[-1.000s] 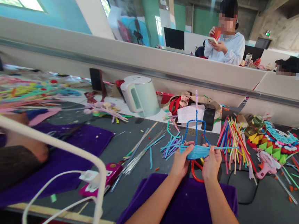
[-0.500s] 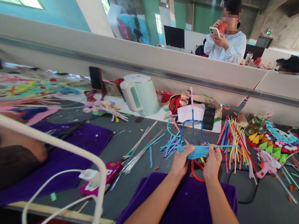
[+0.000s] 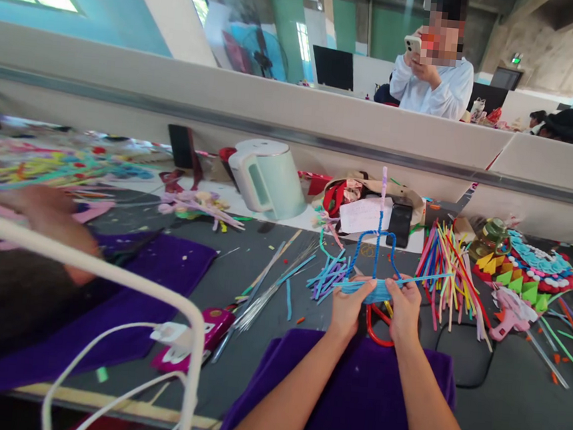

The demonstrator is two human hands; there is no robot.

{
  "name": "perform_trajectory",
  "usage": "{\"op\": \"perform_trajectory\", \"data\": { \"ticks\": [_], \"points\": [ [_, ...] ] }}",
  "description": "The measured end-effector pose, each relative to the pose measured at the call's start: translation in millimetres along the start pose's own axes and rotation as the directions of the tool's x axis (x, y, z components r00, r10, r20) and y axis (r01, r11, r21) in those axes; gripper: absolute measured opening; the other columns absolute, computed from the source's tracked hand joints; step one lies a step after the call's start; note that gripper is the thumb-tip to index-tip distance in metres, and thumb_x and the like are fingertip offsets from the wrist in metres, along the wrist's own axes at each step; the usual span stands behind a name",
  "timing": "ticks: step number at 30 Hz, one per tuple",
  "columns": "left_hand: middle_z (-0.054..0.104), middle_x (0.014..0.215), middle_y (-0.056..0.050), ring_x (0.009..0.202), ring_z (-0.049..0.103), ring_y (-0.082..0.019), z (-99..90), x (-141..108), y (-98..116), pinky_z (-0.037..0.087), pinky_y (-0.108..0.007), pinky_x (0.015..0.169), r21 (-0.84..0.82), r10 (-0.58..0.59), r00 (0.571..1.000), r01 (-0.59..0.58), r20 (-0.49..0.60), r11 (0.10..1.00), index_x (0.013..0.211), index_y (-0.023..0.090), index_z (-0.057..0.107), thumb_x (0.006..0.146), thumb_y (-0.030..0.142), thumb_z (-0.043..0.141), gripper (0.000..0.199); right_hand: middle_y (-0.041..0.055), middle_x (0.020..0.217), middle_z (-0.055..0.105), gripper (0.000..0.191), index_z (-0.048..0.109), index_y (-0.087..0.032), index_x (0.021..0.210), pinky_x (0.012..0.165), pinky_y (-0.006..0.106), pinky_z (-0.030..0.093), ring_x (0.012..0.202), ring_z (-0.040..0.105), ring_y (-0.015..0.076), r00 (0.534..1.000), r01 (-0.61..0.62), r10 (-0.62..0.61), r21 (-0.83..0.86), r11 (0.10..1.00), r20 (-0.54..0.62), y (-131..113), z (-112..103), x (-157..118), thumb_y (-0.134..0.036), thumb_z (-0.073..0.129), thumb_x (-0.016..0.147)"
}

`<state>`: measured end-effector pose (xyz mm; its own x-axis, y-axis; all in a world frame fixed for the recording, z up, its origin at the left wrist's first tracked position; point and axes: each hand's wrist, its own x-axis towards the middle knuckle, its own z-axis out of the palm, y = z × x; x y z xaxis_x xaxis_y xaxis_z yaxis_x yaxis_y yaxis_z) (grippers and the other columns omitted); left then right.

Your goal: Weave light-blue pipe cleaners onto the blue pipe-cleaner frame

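Between my two hands is a blue pipe-cleaner piece [image 3: 379, 291], a light-blue wound body with darker blue loops and a tall stem tipped in lilac. My left hand [image 3: 353, 304] pinches its left end, thumb on top. At its right side my right hand [image 3: 405, 307] grips it with thumb and fingers closed. A light-blue pipe cleaner [image 3: 429, 277] sticks out to the right past my right hand. Below the piece a red loop [image 3: 378, 340] shows, with a bit of yellow; how it joins is hidden. A purple cloth [image 3: 356, 395] lies under my forearms.
Coloured pipe cleaners [image 3: 454, 276] lie to the right, near a pink glue gun [image 3: 512, 314]. A kettle [image 3: 274, 180] stands at the back. A white tube [image 3: 126, 264] crosses the left foreground. Another person's hand [image 3: 40, 217] is at far left; someone holding a phone [image 3: 412, 44] stands behind the partition.
The lilac-tipped stem has swung right and now stands nearly upright. My hands still hold the blue piece, with the right fingers shifted slightly inward. The other person's hand at left has moved up.
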<state>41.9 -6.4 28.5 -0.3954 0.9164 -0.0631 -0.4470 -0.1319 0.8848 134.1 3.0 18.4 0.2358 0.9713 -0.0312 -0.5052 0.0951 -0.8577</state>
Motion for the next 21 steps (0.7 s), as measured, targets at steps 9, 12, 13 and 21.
{"op": "perform_trajectory", "data": {
  "ticks": [9, 12, 13, 21],
  "points": [
    [0.067, 0.061, -0.001, 0.055, 0.061, -0.014, -2.0, 4.7, -2.4, 0.050, -0.027, 0.058, 0.003, -0.077, 0.997, 0.077, 0.013, 0.997, 0.065, 0.013, 0.071, 0.050, 0.023, 0.082, 0.021, -0.0048, 0.064, 0.056, 0.032, 0.053, -0.017, 0.089, 0.047, 0.020, 0.042, 0.050, 0.051, 0.0091, 0.983, 0.170, -0.182, -0.260, 0.951, -0.025, 1.7, -8.8, 3.9, -0.035, 0.070, 0.069],
    [0.066, 0.059, -0.001, 0.054, 0.060, -0.014, -3.2, 6.2, -3.0, 0.049, -0.026, 0.056, -0.035, -0.166, 0.984, 0.169, 0.065, 0.985, 0.065, 0.013, 0.070, 0.049, 0.023, 0.083, 0.023, -0.0052, 0.065, 0.055, 0.033, 0.052, -0.018, 0.091, 0.048, 0.020, 0.042, 0.051, 0.051, 0.0085, 0.988, 0.136, -0.146, -0.190, 0.972, -0.041, 1.2, -8.1, 3.6, -0.034, 0.071, 0.069],
    [0.066, 0.059, -0.001, 0.053, 0.060, -0.013, -3.4, 6.4, -3.1, 0.048, -0.025, 0.055, -0.045, -0.180, 0.981, 0.183, 0.071, 0.982, 0.065, 0.013, 0.070, 0.049, 0.023, 0.083, 0.023, -0.0054, 0.066, 0.055, 0.033, 0.051, -0.018, 0.091, 0.049, 0.020, 0.042, 0.051, 0.050, 0.0082, 0.990, 0.127, -0.136, -0.174, 0.977, -0.040, 1.2, -7.8, 3.3, -0.033, 0.071, 0.069],
    [0.066, 0.059, -0.001, 0.052, 0.060, -0.013, -4.6, 8.8, -1.7, 0.050, -0.026, 0.056, -0.104, -0.232, 0.973, 0.229, -0.009, 0.968, 0.069, 0.012, 0.069, 0.048, 0.022, 0.084, 0.028, 0.0064, 0.097, 0.058, 0.046, 0.047, -0.019, 0.115, 0.071, 0.029, 0.048, 0.083, 0.057, 0.0163, 0.925, 0.327, -0.374, -0.367, 0.871, -0.061, -13.2, -12.7, 8.0, -0.034, 0.066, 0.076]
  ]
}}
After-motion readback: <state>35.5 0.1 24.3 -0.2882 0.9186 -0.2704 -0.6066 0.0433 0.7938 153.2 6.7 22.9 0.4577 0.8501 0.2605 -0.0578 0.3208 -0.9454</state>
